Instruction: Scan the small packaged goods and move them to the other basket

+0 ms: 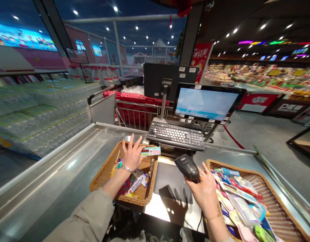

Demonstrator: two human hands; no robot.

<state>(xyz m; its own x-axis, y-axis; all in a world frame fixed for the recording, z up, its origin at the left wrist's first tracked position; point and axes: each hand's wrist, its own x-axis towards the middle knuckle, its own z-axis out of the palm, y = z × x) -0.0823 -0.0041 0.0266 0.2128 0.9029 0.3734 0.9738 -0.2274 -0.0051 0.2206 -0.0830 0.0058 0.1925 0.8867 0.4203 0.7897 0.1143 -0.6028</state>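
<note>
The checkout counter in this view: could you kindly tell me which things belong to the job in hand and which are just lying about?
In use: left hand with a small boxed item; right hand with a handheld barcode scanner; wicker trays of packaged goods.
Nearby: keyboard, monitor, shrink-wrapped bottled water.

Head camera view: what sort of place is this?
Probably a supermarket checkout lane: a black handheld barcode scanner in the right hand, a black keyboard and black-framed monitor at a steel counter, and colourful stocked shelves beyond.
</note>
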